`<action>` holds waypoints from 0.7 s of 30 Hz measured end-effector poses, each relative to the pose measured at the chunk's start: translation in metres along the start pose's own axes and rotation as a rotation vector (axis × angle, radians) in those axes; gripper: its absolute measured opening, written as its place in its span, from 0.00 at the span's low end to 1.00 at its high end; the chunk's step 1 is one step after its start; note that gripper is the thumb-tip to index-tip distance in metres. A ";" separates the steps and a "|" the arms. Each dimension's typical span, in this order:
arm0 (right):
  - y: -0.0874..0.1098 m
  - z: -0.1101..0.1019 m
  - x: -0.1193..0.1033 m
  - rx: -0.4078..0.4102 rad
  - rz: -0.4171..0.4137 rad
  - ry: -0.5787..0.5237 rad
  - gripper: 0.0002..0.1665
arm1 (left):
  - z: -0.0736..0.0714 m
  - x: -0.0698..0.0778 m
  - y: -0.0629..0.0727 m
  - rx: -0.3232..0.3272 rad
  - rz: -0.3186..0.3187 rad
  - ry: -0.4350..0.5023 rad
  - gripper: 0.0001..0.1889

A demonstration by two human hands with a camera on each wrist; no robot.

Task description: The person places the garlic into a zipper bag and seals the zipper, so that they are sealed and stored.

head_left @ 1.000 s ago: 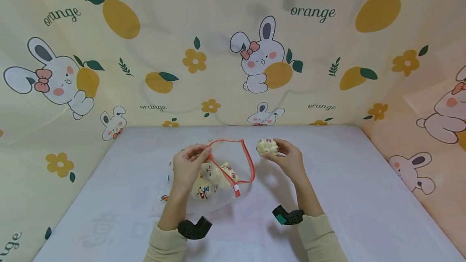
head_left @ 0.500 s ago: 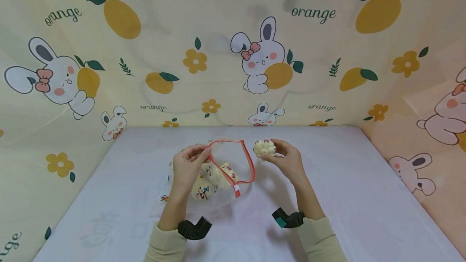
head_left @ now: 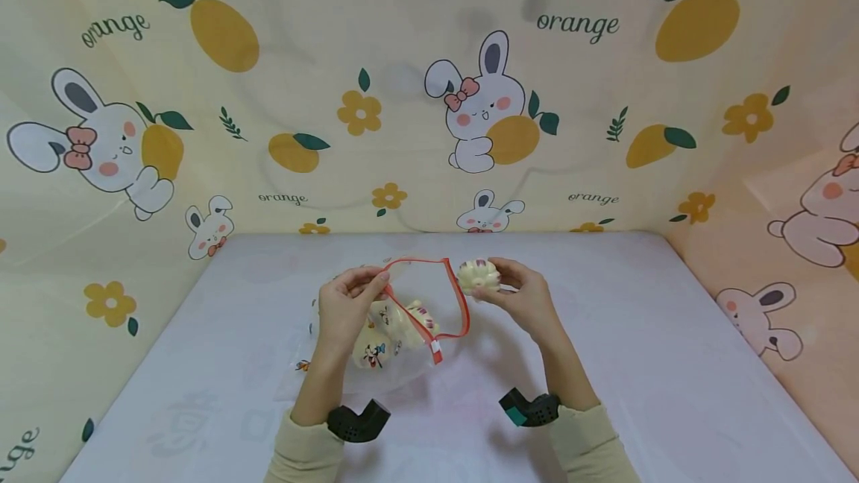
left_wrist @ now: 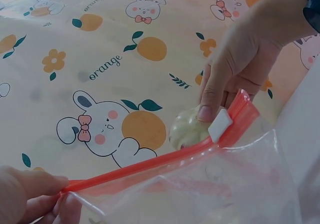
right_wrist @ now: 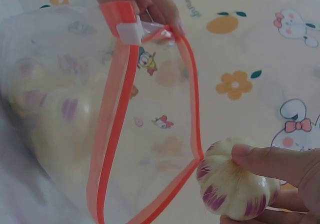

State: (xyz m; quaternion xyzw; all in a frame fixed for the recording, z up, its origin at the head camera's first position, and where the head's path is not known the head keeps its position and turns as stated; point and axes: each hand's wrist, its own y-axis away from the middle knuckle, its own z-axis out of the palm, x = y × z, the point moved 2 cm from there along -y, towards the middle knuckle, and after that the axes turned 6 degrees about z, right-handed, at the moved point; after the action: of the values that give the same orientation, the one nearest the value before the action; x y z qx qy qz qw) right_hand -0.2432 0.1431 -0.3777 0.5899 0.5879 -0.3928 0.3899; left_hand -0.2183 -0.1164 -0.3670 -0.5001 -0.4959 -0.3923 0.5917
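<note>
My left hand (head_left: pixel 350 302) pinches the red-edged mouth of a clear zip bag (head_left: pixel 409 375), which gapes toward the right. Cartoon figures are printed on the bag, and a white slider (right_wrist: pixel 131 32) sits on its red zip. Through the plastic show several pale garlic bulbs (right_wrist: pixel 70 124) with purple streaks. My right hand (head_left: pixel 526 295) holds another garlic bulb (right_wrist: pixel 237 184) between thumb and fingers, right at the red rim of the bag's mouth. In the left wrist view this bulb (left_wrist: pixel 187 129) is partly hidden behind the zip edge.
A white-covered table (head_left: pixel 644 364) lies under both hands. Behind it hangs a cream cloth (head_left: pixel 403 36) printed with rabbits and oranges, which also runs along both sides. Each wrist wears a black camera (head_left: pixel 359 420).
My right hand has moved left with the garlic bulb, from a little way off up to the bag's red rim. My left hand and the bag have stayed put.
</note>
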 end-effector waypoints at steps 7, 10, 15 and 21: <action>0.001 0.001 -0.002 -0.013 0.002 -0.002 0.36 | 0.000 0.001 0.001 -0.002 0.000 0.006 0.11; 0.002 0.001 -0.003 -0.017 0.000 -0.010 0.35 | 0.000 0.001 0.001 -0.001 -0.001 0.011 0.11; 0.003 0.004 -0.003 -0.044 -0.010 -0.025 0.34 | 0.000 0.000 0.000 -0.003 0.003 0.009 0.11; 0.004 0.010 -0.004 -0.076 0.010 -0.033 0.35 | 0.000 -0.001 0.000 -0.004 0.006 0.018 0.11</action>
State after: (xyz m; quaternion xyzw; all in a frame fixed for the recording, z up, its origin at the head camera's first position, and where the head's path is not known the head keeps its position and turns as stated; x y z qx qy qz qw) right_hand -0.2396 0.1325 -0.3778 0.5711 0.5929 -0.3778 0.4238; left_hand -0.2186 -0.1167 -0.3676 -0.4992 -0.4883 -0.3960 0.5963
